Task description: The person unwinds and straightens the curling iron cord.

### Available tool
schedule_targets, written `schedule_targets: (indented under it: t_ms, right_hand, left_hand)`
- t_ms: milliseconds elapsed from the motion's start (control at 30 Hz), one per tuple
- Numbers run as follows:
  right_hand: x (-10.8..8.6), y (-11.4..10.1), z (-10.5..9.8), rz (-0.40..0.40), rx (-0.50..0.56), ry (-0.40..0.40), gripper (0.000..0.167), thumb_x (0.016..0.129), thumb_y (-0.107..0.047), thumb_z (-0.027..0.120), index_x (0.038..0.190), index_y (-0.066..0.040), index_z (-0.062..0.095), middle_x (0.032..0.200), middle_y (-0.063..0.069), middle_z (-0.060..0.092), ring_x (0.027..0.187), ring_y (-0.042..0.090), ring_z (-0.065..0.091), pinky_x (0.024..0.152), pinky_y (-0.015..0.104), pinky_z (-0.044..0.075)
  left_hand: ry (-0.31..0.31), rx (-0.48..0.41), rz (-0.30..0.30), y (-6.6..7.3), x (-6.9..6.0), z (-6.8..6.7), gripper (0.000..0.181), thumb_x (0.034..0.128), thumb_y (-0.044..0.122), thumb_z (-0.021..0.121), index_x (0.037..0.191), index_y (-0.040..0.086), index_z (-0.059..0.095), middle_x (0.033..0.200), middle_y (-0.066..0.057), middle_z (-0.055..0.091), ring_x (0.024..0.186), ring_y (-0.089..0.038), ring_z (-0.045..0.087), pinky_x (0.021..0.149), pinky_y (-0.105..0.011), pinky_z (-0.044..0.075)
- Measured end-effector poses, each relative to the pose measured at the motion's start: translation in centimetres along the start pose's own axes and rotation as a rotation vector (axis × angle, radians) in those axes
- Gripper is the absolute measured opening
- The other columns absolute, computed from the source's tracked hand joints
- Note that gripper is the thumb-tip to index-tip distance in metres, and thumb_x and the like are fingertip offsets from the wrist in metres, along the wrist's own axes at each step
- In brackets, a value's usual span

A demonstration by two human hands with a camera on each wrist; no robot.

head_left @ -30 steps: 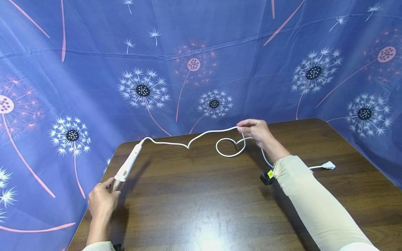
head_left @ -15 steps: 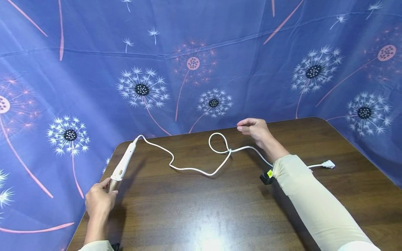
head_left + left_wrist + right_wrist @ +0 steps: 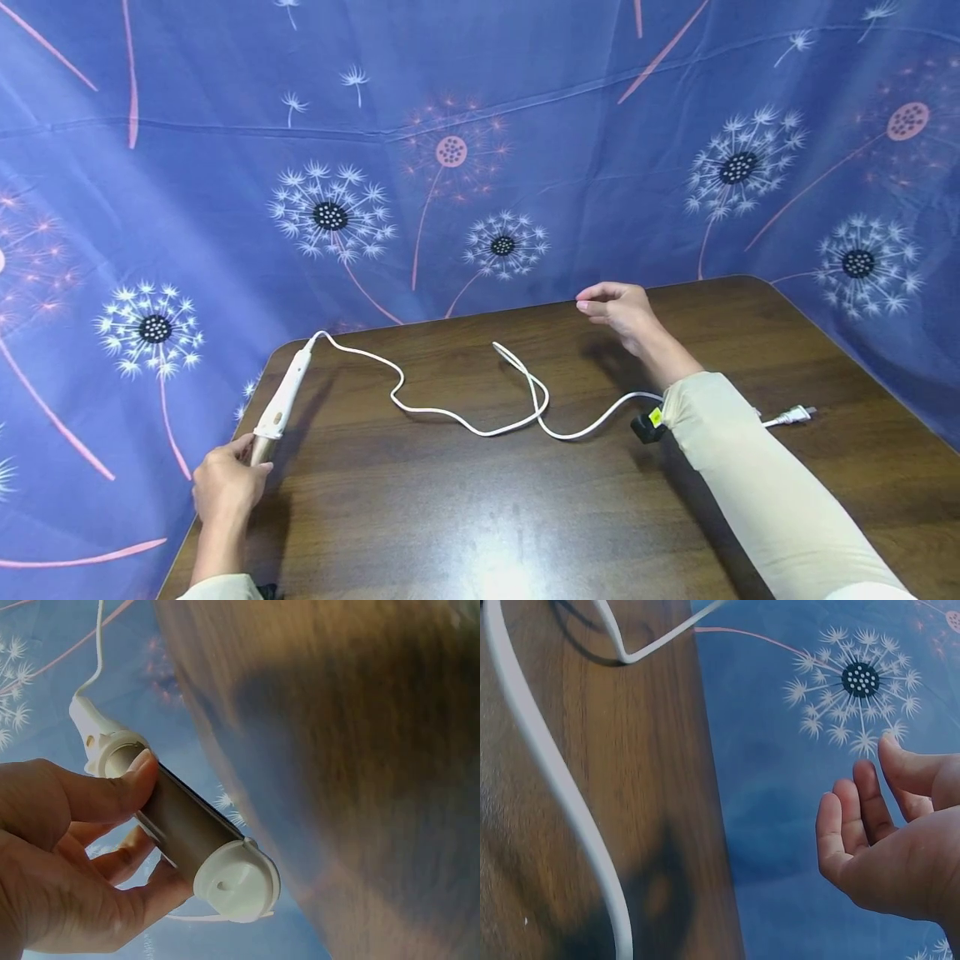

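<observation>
My left hand (image 3: 227, 483) grips a curling iron (image 3: 283, 398) by its brownish barrel, at the table's left side. The left wrist view shows the thumb on the barrel (image 3: 184, 814), fingers on its other side and a white end cap (image 3: 238, 883) nearest the camera. The white handle points away from me. From it a white cord (image 3: 450, 414) winds across the table, with a narrow loop in the middle. My right hand (image 3: 628, 315) hovers near the back edge, fingers loosely bent, holding nothing. The cord passes behind the right forearm, and its plug (image 3: 793, 415) shows beyond.
A brown wooden table (image 3: 420, 517) with rounded back corners lies under everything. Blue cloth (image 3: 570, 167) with a dandelion print hangs behind and at both sides. A small black device (image 3: 647, 427) with a yellow tag sits at the right wrist.
The right hand has let go of the cord, which has dropped onto the table and slid nearer me. Its loop has narrowed, and the plug has turned slightly. The left hand keeps its grip.
</observation>
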State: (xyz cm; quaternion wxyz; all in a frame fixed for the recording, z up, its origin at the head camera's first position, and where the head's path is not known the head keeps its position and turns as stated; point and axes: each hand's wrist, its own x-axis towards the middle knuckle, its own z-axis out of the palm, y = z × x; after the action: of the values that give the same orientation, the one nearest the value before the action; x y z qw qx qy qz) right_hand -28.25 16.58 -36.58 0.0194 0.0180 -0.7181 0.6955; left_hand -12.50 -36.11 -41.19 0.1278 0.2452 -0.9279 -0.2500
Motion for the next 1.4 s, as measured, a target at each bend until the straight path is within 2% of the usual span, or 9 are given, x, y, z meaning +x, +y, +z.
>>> schedule_targets:
  t_ms: [200,367,533,700,1100,1400]
  right_hand:
    - [-0.2,0.1,-0.5,0.002,-0.031,0.0,0.02,0.084,0.001,0.069,0.103,0.009,0.065,0.08,-0.009,0.068,0.076,0.004,0.063,0.073,0.024,0.054]
    - [-0.3,0.2,-1.1,-0.003,-0.057,0.004,0.023,0.085,-0.001,0.069,0.105,0.01,0.063,0.079,-0.011,0.068,0.077,0.005,0.063,0.074,0.024,0.054]
    - [-0.3,0.4,-1.5,0.006,-0.065,0.009,0.018,0.086,-0.001,0.068,0.101,0.006,0.066,0.08,-0.011,0.068,0.078,0.006,0.063,0.073,0.024,0.054]
    - [-0.4,0.4,-1.8,-0.006,-0.068,0.007,0.013,0.086,-0.001,0.067,0.099,0.003,0.067,0.081,-0.011,0.068,0.079,0.006,0.062,0.073,0.024,0.054]
    - [-0.5,0.5,-2.3,0.014,-0.087,0.011,0.029,0.085,-0.003,0.069,0.109,0.012,0.061,0.082,-0.011,0.067,0.079,0.005,0.063,0.075,0.025,0.054]
    - [-0.6,0.6,-2.7,0.024,-0.059,0.01,0.018,0.084,0.0,0.069,0.101,0.006,0.066,0.081,-0.01,0.068,0.078,0.005,0.063,0.073,0.024,0.054]
  left_hand:
    - [-0.028,0.023,-0.003,-0.8,0.2,0.0,0.058,0.0742,0.009,0.075,0.129,0.001,0.056,0.119,-0.033,0.056,0.103,-0.056,0.05,0.076,-0.059,0.042]
    - [-0.037,0.042,-0.013,-1.3,0.2,0.0,0.059,0.0739,0.01,0.076,0.129,0.001,0.056,0.12,-0.033,0.055,0.105,-0.057,0.049,0.077,-0.059,0.042]
    - [-0.069,0.058,-0.038,-1.8,0.3,0.0,0.062,0.0745,0.013,0.076,0.131,0.002,0.054,0.123,-0.034,0.052,0.107,-0.058,0.047,0.079,-0.06,0.042]
    - [-0.076,0.065,-0.055,-1.9,0.4,0.0,0.062,0.0756,0.013,0.075,0.133,0.004,0.053,0.125,-0.034,0.051,0.107,-0.058,0.048,0.077,-0.059,0.042]
    - [-0.085,0.081,-0.06,-2.2,0.3,-0.1,0.061,0.075,0.014,0.075,0.132,0.004,0.055,0.121,-0.037,0.051,0.102,-0.059,0.049,0.072,-0.057,0.042]
    - [-0.095,0.093,-0.07,-2.5,0.4,-0.1,0.059,0.0748,0.014,0.075,0.13,0.004,0.056,0.117,-0.038,0.053,0.1,-0.059,0.049,0.069,-0.056,0.042]
